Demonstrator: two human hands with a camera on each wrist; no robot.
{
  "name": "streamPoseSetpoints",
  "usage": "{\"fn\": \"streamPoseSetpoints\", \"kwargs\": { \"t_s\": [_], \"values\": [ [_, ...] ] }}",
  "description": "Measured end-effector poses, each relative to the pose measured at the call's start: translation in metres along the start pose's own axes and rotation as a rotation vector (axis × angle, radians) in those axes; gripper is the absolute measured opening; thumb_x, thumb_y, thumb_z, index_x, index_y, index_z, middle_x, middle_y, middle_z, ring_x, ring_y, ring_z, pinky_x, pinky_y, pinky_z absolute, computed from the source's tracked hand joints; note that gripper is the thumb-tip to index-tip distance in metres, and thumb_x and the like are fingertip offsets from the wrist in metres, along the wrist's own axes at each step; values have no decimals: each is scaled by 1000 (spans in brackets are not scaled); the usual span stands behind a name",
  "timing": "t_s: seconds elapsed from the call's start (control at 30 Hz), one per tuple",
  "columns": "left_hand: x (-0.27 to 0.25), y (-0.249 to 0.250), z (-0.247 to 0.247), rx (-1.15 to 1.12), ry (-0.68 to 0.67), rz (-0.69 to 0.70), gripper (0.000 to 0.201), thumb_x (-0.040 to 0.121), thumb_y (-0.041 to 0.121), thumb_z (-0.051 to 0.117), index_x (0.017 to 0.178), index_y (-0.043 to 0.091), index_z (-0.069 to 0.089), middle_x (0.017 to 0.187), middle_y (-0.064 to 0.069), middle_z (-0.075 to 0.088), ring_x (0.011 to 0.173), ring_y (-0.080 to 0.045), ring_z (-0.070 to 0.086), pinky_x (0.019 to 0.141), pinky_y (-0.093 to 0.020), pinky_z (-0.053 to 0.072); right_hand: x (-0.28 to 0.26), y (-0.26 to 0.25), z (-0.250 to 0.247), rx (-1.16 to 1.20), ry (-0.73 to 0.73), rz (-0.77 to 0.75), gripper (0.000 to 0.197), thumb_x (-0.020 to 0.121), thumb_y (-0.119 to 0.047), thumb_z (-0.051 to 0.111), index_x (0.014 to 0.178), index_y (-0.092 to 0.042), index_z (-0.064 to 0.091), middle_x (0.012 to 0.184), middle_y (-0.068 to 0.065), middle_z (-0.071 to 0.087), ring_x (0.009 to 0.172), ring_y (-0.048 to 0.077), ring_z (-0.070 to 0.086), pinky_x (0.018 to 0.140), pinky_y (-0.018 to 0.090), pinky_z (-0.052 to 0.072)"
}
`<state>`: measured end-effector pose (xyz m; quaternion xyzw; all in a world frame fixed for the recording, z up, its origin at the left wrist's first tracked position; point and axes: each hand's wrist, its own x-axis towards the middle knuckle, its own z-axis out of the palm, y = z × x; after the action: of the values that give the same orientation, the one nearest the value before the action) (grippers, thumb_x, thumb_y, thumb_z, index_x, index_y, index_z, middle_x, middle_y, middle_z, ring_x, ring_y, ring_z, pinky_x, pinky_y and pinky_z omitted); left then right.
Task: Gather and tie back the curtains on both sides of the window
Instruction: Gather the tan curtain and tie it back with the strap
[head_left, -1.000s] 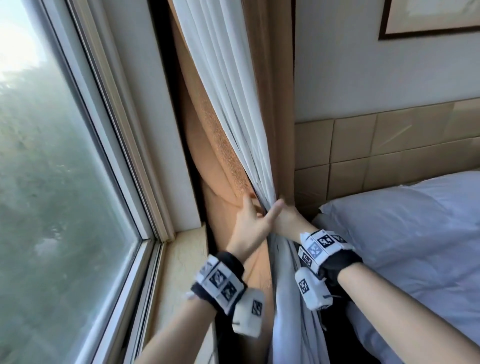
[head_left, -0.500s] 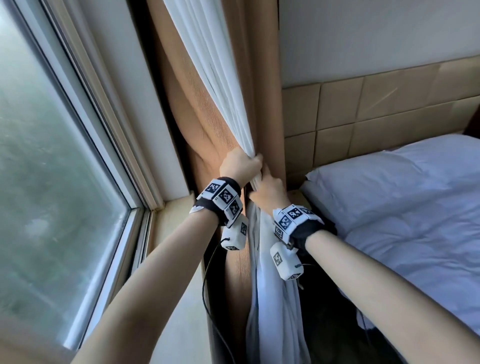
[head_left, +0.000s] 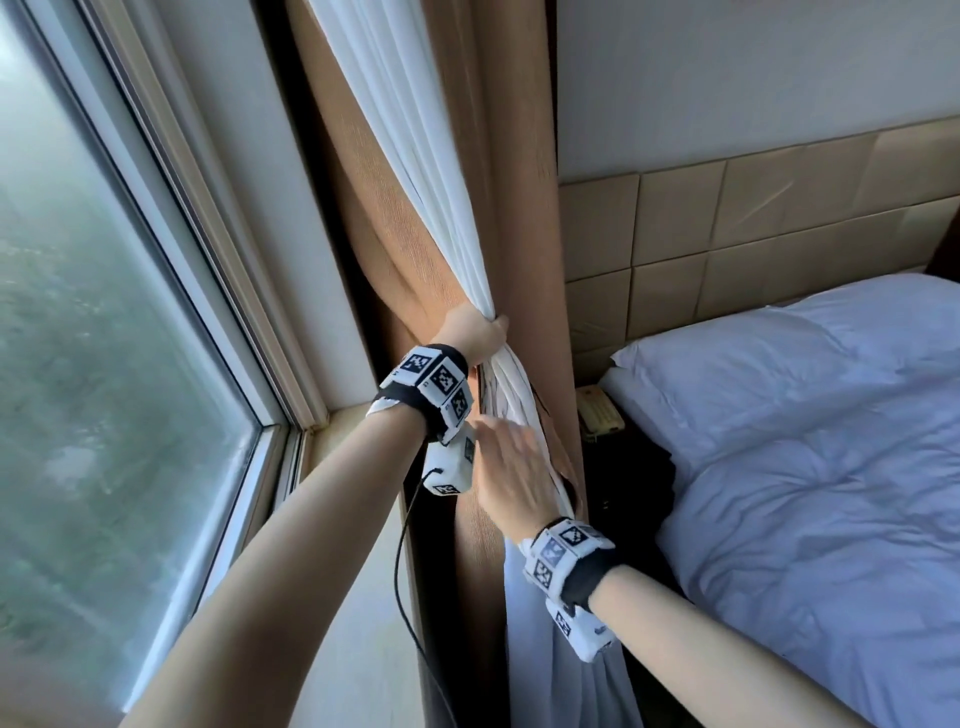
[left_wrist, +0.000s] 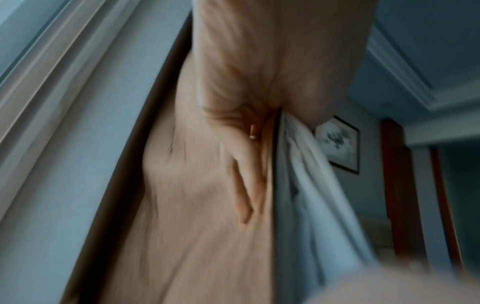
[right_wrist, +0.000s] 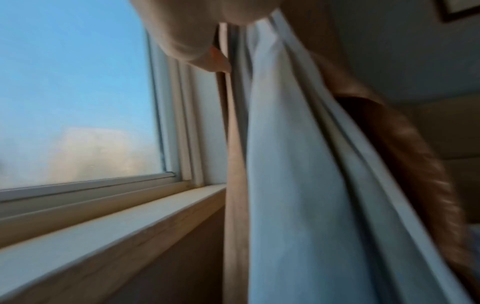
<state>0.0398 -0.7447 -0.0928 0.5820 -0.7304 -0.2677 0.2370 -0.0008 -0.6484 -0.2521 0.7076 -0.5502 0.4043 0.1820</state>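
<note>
The left hand (left_wrist: 246, 174) lies with fingers (left_wrist: 244, 205) buried in the tan curtain (left_wrist: 187, 205), gathering its folds. Just right of the hand hangs the white sheer curtain (left_wrist: 306, 185). Beyond it, a framed picture (left_wrist: 337, 144) hangs on the wall. The view is blurred.

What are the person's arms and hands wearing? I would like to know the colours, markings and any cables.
Both forearms are bare, with no sleeves. Each wrist carries a black band covered with white square tiles that bear black-and-white patterned markers. A white box-shaped module with similar markers hangs under the left wrist, and another under the right. A thin black cable runs down from the left module. The hands wear no gloves.
</note>
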Motion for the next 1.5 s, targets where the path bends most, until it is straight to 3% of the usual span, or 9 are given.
{"fn": "streamPoseSetpoints", "kwargs": {
  "t_s": [0.2, 0.57, 0.67, 0.77, 0.9, 1.03, 1.23, 1.43, 1.5],
  "values": [
    [6, -1, 4, -45, 11, -38, 24, 99, 27, 44, 85, 7, 46, 88, -9, 54, 80, -24, 55, 69, -33, 49, 8, 1, 20, 419, -438, 597, 53, 85, -18, 65, 128, -7, 37, 124, 14, 57, 112, 30, 56, 90, 33, 48],
    [12, 8, 11, -101, -10, -68, 41, 97, 32, 43, 120, -3, 51, 104, -15, 61, 88, -29, 64, 80, -39, 58, -81, 23, 45, 360, -1237, 637, 57, 92, -42, 49, 141, -16, 39, 129, 10, 60, 114, 21, 57, 86, 26, 43],
    [18, 6, 12, -135, -4, -98, 41, 98, 31, 44, 123, 0, 48, 109, -15, 60, 92, -30, 65, 81, -43, 58, -128, 18, 51, 421, -1270, 731, 74, 92, -49, 49, 152, -30, 11, 149, 9, 38, 134, 25, 40, 107, 34, 31],
    [22, 5, 13, -150, 20, -101, 40, 97, 31, 45, 124, 1, 48, 109, -14, 58, 100, -33, 63, 86, -44, 56, -115, 24, 61, 410, -1152, 797, 69, 90, -52, 51, 149, -23, 30, 145, 6, 43, 131, 23, 43, 105, 33, 34],
    [23, 6, 14, -165, 24, -96, 38, 96, 29, 46, 123, 1, 48, 110, -16, 58, 102, -35, 62, 87, -45, 55, -76, 29, 54, 338, -1036, 634, 22, 88, -42, 58, 83, -21, 64, 86, 2, 61, 100, 30, 61, 78, 29, 45],
    [28, 7, 16, -172, 20, -115, 40, 96, 30, 46, 123, 0, 48, 116, -17, 59, 99, -35, 64, 82, -46, 57, -80, 23, 53, 398, -1175, 682, 68, 90, -46, 58, 142, -8, 36, 143, 13, 42, 131, 30, 43, 105, 38, 37],
    [32, 14, 24, -123, -10, -116, 45, 97, 31, 45, 129, 0, 48, 121, -17, 58, 98, -32, 63, 80, -38, 57, -83, 10, 79, 390, -1085, 807, 18, 86, -27, 54, 97, -12, 55, 104, 8, 69, 97, 24, 67, 84, 31, 53],
    [38, 3, 15, -103, -18, -133, 41, 97, 29, 47, 128, 3, 47, 112, -13, 58, 80, -29, 64, 57, -33, 59, -78, 12, 63, 672, -1577, 926, 8, 73, -3, 44, 71, -3, 52, 54, 5, 58, 46, 12, 46, 69, 27, 48],
    [42, -7, 8, -109, 36, -151, 45, 96, 29, 48, 133, 3, 45, 121, -16, 56, 96, -36, 64, 76, -39, 59, -74, 26, 45, 833, -1730, 1047, 12, 79, 3, 39, 75, -5, 47, 50, 4, 56, 40, 8, 40, 61, 21, 44]
  ]
}}
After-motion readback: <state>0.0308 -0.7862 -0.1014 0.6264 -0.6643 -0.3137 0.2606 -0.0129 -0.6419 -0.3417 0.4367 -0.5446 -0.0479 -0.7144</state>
